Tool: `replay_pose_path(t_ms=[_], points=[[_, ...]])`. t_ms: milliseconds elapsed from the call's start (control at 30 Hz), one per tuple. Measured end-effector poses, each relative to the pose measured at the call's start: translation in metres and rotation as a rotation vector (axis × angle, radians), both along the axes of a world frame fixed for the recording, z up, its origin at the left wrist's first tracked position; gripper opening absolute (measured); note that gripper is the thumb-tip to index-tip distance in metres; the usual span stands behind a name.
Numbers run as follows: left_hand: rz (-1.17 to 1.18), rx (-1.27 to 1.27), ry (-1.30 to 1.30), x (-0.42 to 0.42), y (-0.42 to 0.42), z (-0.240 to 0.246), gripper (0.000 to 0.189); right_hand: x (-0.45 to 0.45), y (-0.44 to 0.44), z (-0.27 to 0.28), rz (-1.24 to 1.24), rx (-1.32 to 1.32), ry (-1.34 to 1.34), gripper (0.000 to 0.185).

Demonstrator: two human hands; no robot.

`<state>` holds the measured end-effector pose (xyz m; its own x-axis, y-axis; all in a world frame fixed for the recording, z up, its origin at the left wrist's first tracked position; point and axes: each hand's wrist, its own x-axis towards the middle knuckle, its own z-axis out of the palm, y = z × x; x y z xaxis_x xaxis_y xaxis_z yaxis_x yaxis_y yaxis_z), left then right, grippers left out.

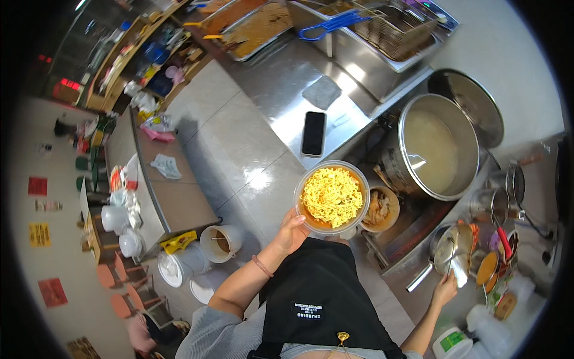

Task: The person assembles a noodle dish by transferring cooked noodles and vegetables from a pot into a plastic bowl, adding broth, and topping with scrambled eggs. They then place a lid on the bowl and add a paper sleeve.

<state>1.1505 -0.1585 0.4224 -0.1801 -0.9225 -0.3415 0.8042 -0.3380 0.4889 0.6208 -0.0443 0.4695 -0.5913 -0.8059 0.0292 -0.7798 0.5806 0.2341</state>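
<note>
My left hand (pixel 293 232) grips the rim of a clear round plastic bowl (pixel 298 211). Yellow curly noodles (pixel 332 196) in reddish-brown broth fill it. The bowl is held above the floor, in front of my black apron (pixel 309 278). Over on the right, my right hand (pixel 445 289) is closed around a thin metal utensil (pixel 451 260) whose exact kind I cannot tell. That utensil reaches over a small saucepan (pixel 441 249) with a metal handle. A shiny silvery piece (pixel 460 270) lies beside the fingers.
A big steel stockpot (pixel 406 177) of cloudy liquid stands right of the bowl. Below it is a round tub of scraps (pixel 394 211). A smartphone (pixel 313 134) rests on the steel counter (pixel 278 85), near a fryer basket (pixel 394 31). Buckets (pixel 204 244) stand left; a person (pixel 143 332) is at lower left.
</note>
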Motion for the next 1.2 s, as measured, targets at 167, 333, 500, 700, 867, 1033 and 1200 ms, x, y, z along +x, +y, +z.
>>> replay_pose_path(t_ms=[167,333,500,700,867,1033,1200], points=[[0.175,-0.001,0.088,-0.023,0.026,-0.026,0.076,0.023,-0.139,-0.052,0.422,-0.529,-0.97,0.045],[0.288,-0.058,0.063,-0.034,0.019,-0.035,0.08,0.242,-0.215,-0.029,0.296,0.244,-2.262,0.083],[0.523,0.001,0.083,-0.065,0.025,-0.04,0.076,0.298,-0.269,-0.018,0.313,0.777,-2.344,0.07],[0.758,0.128,-0.042,-0.105,0.022,-0.033,0.061,0.31,-0.318,-0.056,0.264,1.108,-2.204,0.065],[1.173,0.415,-0.249,-0.135,0.015,-0.055,0.043,0.329,-0.352,-0.105,0.273,1.286,-2.125,0.068],[1.482,0.726,-0.632,-0.129,0.047,-0.054,0.028,0.364,-0.372,-0.155,0.52,1.468,-1.969,0.066],[1.472,0.915,-0.884,-0.097,0.057,-0.048,0.029,0.383,-0.367,-0.16,0.56,1.659,-1.7,0.075]])
